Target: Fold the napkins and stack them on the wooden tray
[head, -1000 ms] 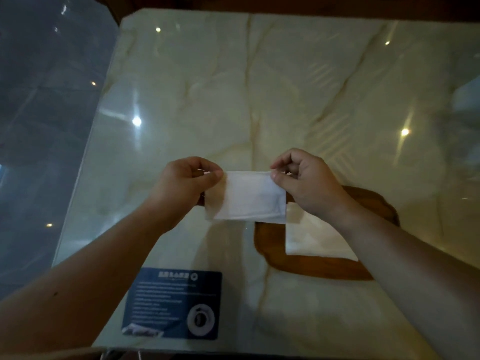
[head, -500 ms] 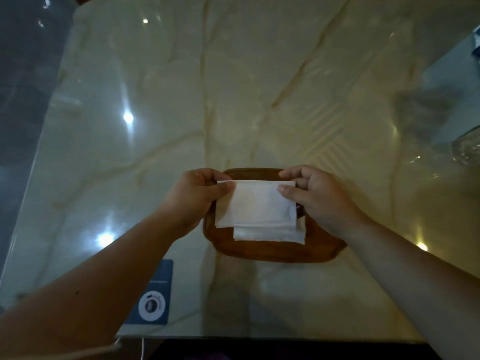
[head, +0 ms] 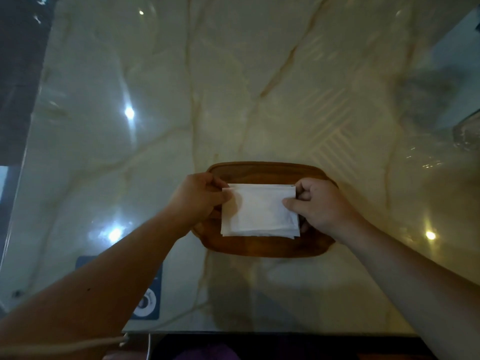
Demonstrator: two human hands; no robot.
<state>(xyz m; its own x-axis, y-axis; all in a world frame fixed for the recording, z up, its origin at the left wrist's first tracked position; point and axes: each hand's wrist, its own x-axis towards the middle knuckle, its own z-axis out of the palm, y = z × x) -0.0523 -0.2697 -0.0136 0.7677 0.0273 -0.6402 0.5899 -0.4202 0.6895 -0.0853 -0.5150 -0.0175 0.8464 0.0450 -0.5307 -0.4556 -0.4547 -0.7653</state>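
Note:
A folded white napkin (head: 259, 207) lies over the brown wooden tray (head: 265, 246) in the middle of the marble table. My left hand (head: 197, 197) pinches its upper left corner. At the right edge, my right hand (head: 322, 203) grips it between thumb and fingers. Edges of other white napkins peek out under it along the bottom and right side. Whether the held napkin rests fully on that stack cannot be made out.
A blue card with a white ring (head: 149, 300) lies near the table's front left, partly under my left forearm. A clear glass object (head: 467, 135) sits at the right edge. The glossy marble table (head: 233, 87) ends at the front edge.
Both hands carried the folded napkin to the right and down over the tray, onto the napkins lying there. The camera view shifted so the tray is centred.

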